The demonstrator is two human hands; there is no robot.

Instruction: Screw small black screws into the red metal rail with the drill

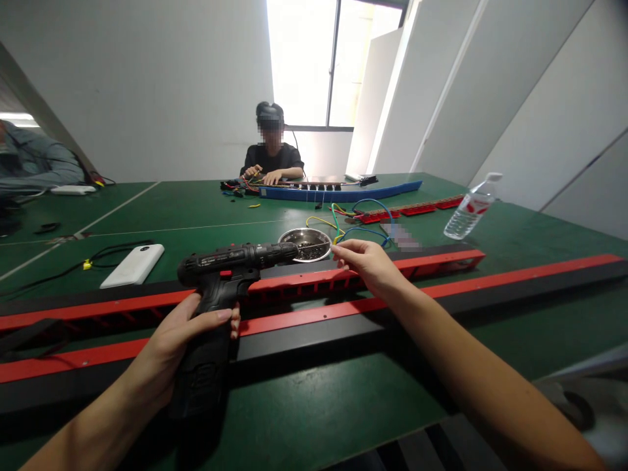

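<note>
The left grip (179,333) is wrapping the handle of a black drill (230,260); the right grip (367,260) is pinching at the tip of its bit (313,246). The drill is hanging over the desk (304,412) near red-and-black bars (307,314); a metal bowl (320,235) is sitting beyond.

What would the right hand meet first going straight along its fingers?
Likely the drill bit, whose tip seems right at the fingertips; then the drill. The bowl seems behind that line, but depth is unclear.
</note>
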